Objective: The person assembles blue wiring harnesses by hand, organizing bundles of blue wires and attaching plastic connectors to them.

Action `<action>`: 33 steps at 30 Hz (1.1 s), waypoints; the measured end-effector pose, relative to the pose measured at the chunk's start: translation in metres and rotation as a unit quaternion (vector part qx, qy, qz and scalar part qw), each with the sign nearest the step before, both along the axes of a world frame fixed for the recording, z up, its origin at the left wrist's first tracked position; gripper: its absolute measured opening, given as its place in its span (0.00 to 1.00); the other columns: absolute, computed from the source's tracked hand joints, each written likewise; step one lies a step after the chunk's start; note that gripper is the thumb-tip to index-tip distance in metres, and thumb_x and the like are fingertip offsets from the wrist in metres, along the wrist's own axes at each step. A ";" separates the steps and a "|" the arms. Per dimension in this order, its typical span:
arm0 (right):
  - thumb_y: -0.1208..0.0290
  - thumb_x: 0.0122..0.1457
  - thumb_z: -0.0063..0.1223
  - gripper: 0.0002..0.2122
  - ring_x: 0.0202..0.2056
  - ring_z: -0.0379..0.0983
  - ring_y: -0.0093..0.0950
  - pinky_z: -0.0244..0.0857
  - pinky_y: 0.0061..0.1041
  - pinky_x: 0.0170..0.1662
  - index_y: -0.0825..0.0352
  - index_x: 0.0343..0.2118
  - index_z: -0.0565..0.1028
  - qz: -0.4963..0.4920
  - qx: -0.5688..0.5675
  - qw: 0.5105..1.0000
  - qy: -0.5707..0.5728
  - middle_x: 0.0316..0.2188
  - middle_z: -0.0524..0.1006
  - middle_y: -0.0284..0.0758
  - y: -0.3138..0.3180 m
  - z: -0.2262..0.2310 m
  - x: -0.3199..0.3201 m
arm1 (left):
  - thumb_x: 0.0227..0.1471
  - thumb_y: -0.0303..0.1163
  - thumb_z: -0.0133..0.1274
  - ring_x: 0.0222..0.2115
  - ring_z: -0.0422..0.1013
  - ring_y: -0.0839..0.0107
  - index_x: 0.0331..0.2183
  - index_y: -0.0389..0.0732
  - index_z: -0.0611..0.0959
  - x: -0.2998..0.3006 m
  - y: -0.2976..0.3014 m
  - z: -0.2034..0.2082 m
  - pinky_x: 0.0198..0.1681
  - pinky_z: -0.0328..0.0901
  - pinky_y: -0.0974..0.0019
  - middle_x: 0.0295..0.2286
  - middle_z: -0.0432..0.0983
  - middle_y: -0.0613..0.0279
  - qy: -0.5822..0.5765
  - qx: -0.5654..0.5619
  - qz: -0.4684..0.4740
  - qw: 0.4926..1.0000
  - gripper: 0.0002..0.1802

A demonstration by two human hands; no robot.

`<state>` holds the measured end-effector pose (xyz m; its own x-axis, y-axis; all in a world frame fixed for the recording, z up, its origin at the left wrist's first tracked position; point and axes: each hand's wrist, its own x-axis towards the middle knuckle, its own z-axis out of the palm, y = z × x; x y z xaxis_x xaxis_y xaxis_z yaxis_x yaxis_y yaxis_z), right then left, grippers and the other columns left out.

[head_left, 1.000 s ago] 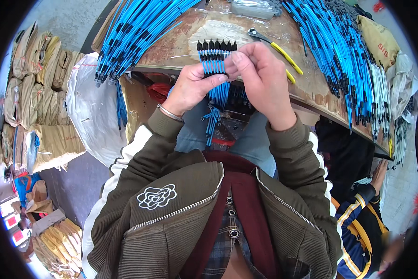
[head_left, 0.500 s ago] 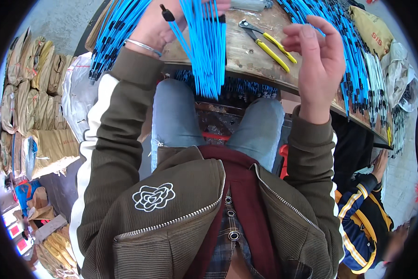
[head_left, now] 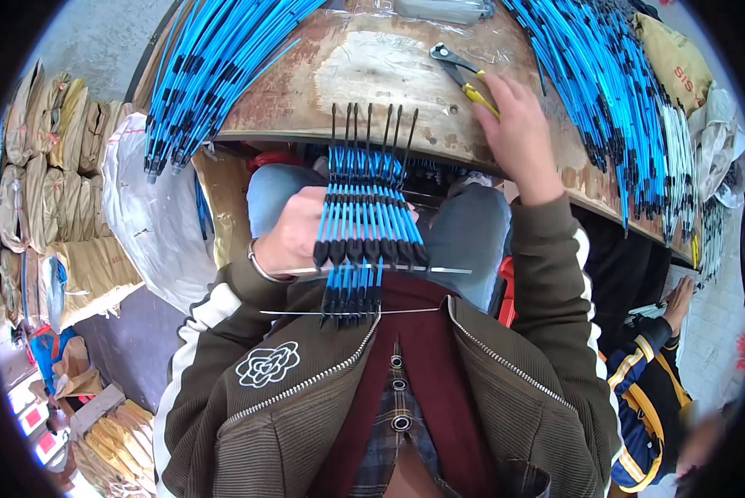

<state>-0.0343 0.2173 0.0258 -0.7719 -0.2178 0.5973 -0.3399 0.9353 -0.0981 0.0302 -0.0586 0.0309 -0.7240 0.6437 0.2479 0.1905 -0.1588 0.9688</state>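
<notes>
A row of thin blue rods [head_left: 368,220] with black plastic fittings hangs over my lap. My left hand [head_left: 299,234] is closed around it from behind, most of its fingers hidden by the rods. Black tips stick up toward the table, and more blue and black pieces hang below. A thin metal wire [head_left: 314,313] passes across the lower ends, and a pale flat strip [head_left: 449,270] crosses just above. On the table, end-cutting pliers [head_left: 455,62] with yellow handles lie under my right hand [head_left: 518,129]. Its thumb and fingers are around the handles, which it partly covers.
Long blue rods [head_left: 211,75] with black fittings are heaped at the table's left; another heap [head_left: 580,83] lies on the right, beside white rods [head_left: 678,158]. The wooden table's [head_left: 372,66] edge runs before my knees. A co-worker's hand [head_left: 681,292] is at the far right.
My left hand has come down from above the table to my lap with the blue rods, now turned fittings-side up. My right hand has moved left and forward onto the pliers.
</notes>
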 end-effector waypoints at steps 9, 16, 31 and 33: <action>0.70 0.49 0.52 0.08 0.34 0.72 0.41 0.66 0.34 0.37 0.66 0.31 0.76 -0.042 -0.009 0.996 -0.083 0.29 0.76 0.42 -0.013 0.036 -0.059 | 0.42 0.30 0.54 0.24 0.71 0.55 0.29 0.36 0.78 -0.030 -0.010 -0.009 0.26 0.65 0.60 0.27 0.75 0.55 0.262 -0.031 0.010 0.965 0.09; 0.69 0.51 0.45 0.07 0.29 0.74 0.39 0.68 0.37 0.31 0.63 0.25 0.76 -0.014 0.096 0.993 -0.072 0.26 0.76 0.39 -0.017 0.015 -0.192 | 0.42 0.29 0.52 0.24 0.70 0.54 0.29 0.36 0.78 -0.043 -0.010 -0.003 0.24 0.64 0.60 0.28 0.74 0.55 0.268 -0.001 -0.040 0.963 0.09; 0.71 0.53 0.49 0.06 0.28 0.73 0.38 0.68 0.30 0.31 0.63 0.31 0.77 0.101 -0.028 0.994 -0.011 0.26 0.77 0.39 -0.015 0.058 -0.112 | 0.42 0.31 0.50 0.25 0.70 0.53 0.28 0.36 0.78 -0.037 -0.010 -0.019 0.24 0.64 0.60 0.30 0.75 0.54 0.291 -0.008 -0.031 0.956 0.10; 0.72 0.51 0.53 0.07 0.27 0.73 0.40 0.67 0.29 0.30 0.64 0.34 0.77 0.155 -0.052 0.984 -0.074 0.26 0.76 0.42 -0.016 0.050 -0.065 | 0.41 0.30 0.50 0.24 0.70 0.53 0.28 0.36 0.78 -0.040 -0.011 -0.022 0.24 0.64 0.60 0.30 0.75 0.54 0.313 -0.001 -0.042 0.949 0.09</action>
